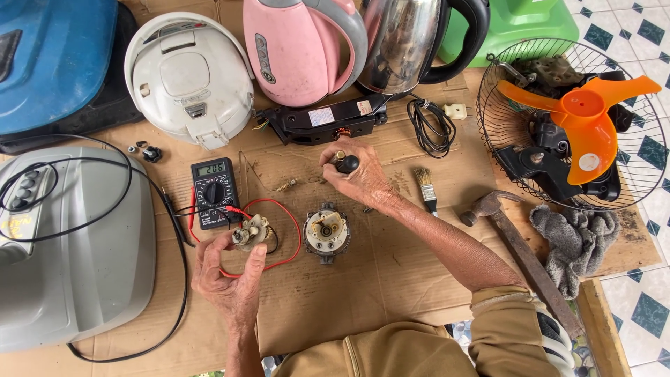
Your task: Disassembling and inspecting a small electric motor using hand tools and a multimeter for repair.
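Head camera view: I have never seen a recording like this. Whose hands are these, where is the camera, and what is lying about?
The camera sits on the person's head and looks down at their own bare hands over a cardboard sheet. The left hand holds a small motor part beside a black multimeter with red and black leads. The right hand grips a dark-handled tool. Between them lies a round motor. Around them: a white rice cooker, a pink kettle, a steel kettle, a brush, a hammer and an orange fan blade.
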